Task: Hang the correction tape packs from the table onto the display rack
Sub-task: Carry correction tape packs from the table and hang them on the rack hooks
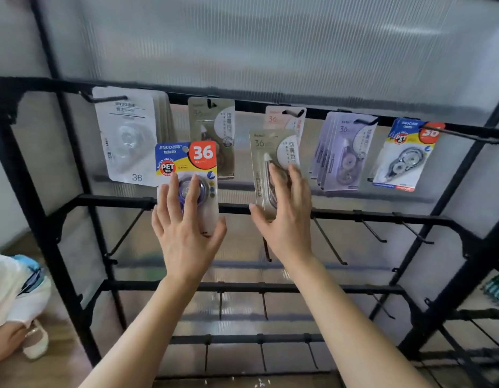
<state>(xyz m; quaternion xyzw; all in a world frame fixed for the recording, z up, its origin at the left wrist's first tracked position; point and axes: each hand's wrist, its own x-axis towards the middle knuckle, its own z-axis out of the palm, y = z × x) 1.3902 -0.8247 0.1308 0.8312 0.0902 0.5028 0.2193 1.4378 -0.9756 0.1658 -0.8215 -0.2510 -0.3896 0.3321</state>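
Observation:
My left hand holds a blue, yellow and red correction tape pack upright in front of the black display rack, below the top rail. My right hand holds a beige correction tape pack just below the pink pack on its hook. On the top rail hang a white pack stack, an olive pack, a stack of lilac packs and blue-red packs at the far right.
Lower rails carry several bare black hooks. A ribbed translucent panel backs the rack. At lower left another person's white clothing and shoe are on the wooden floor. A green item lies at right.

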